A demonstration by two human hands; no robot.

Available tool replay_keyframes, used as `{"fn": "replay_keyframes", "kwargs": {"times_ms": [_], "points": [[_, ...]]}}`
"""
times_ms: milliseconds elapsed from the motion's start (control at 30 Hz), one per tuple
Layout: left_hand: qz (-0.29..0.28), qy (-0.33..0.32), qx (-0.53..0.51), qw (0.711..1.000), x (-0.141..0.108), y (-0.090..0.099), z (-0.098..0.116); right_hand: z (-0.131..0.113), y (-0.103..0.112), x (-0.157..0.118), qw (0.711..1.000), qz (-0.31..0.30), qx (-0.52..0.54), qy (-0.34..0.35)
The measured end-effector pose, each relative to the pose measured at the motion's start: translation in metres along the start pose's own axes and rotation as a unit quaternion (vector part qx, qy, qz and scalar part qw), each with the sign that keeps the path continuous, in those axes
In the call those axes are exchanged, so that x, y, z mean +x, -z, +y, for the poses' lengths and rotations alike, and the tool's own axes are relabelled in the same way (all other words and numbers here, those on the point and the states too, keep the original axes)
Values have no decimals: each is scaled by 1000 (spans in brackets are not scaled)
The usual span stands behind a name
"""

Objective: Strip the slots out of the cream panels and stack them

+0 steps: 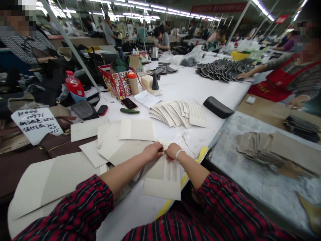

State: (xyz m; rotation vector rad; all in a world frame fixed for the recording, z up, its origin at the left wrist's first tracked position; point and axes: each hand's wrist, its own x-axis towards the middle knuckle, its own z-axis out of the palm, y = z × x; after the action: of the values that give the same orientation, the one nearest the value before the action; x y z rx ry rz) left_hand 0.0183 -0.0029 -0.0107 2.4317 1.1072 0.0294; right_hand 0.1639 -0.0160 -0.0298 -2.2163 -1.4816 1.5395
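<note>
Work looked midway: left hand [153, 151] and right hand [173, 152], fingertips together, pinched a pale panel [155, 170] near the table's [175, 85] edge; fanned panels [179, 113] (apparently done) lay beyond, loose sheets [137, 130] leftward.

White table [182, 90] — cream panels [137, 130], black case [218, 106]

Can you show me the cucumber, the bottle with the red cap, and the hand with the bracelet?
Cucumber [129, 110]: head view, middle of its green skin.
Red-capped bottle [75, 87]: head view, middle of its side.
Right hand [173, 151]: head view, on the back of the hand.
</note>
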Motion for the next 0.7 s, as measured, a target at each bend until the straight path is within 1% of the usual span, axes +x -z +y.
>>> {"fn": "replay_keyframes", "kwargs": {"times_ms": [67,100,133,167,233,267,300,333,467,567,633,700], "points": [[11,-15,5,1000,-14,-2,-1,0,-2,-8,1000,8,-19,16],[10,-24,14,1000,-21,-4,-2,0,-3,-12,998,24,-45,27],[6,-37,27,999,-28,-5,-2,1,-4,-17,994,57,-81,46],[0,-51,42,998,-33,-6,-3,1,-5,-21,985,101,-122,73],[-13,-73,71,995,-41,-7,-3,0,-7,-27,952,186,-198,143],[-15,-76,82,994,-43,-7,-4,-2,-7,-28,935,209,-226,174],[-15,-75,91,993,-44,-7,-4,-4,-8,-27,924,216,-247,199],[-18,-76,96,992,-44,-6,-5,-7,-8,-26,918,209,-263,213],[-16,-82,91,992,-43,-5,-7,-17,-9,-25,914,154,-313,206],[-5,-64,80,995,-45,-5,-7,-16,-13,-34,908,119,-333,224],[0,-57,67,996,-47,-5,-6,-12,-14,-42,903,131,-322,252],[-10,-64,45,997,-48,-3,-6,-11,-15,-47,907,159,-296,255]]}}
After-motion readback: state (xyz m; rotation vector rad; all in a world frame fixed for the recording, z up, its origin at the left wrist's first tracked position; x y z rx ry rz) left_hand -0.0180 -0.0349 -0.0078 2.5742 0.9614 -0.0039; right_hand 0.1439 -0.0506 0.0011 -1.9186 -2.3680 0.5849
